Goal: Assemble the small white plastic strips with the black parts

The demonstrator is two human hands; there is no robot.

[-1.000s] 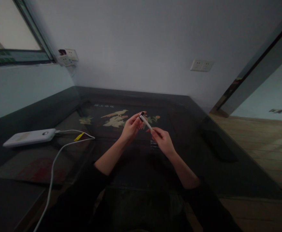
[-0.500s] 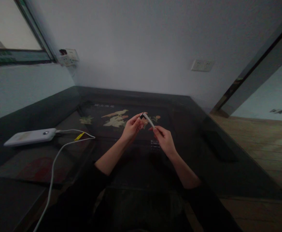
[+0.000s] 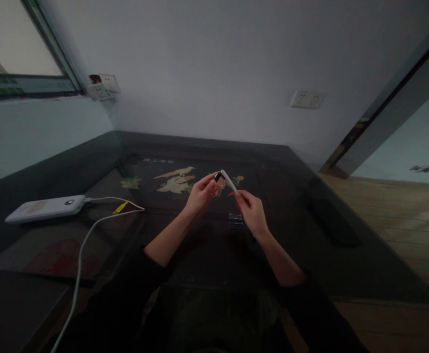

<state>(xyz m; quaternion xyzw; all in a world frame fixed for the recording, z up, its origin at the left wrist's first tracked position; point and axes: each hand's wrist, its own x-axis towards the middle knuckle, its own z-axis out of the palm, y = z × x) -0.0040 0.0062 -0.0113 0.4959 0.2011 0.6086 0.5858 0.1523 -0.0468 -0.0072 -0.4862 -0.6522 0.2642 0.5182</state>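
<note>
My left hand point(image 3: 202, 193) is closed in a pinch around a small black piece point(image 3: 218, 175). A slim whitish stick-shaped piece point(image 3: 229, 181) is gripped near its lower end by the fingers of my right hand point(image 3: 250, 208). The upper end of the whitish piece meets the tip of the black one, forming a peak; whether they are joined I cannot tell. Just left of my right hand, a small dark object with shiny stripes point(image 3: 235, 220) lies on the table, too dim to name.
A white power bank point(image 3: 47, 208) with a white cable point(image 3: 80, 260) and a yellow tag point(image 3: 120, 208) lies at the left of the dark table point(image 3: 200, 260). A flat black object point(image 3: 332, 223) rests at the right. Wall sockets point(image 3: 307, 99) are behind.
The whitish piece's upper end has shifted slightly to the right, with my right hand following a little. Slightly more of the black piece shows. My left hand has barely moved.
</note>
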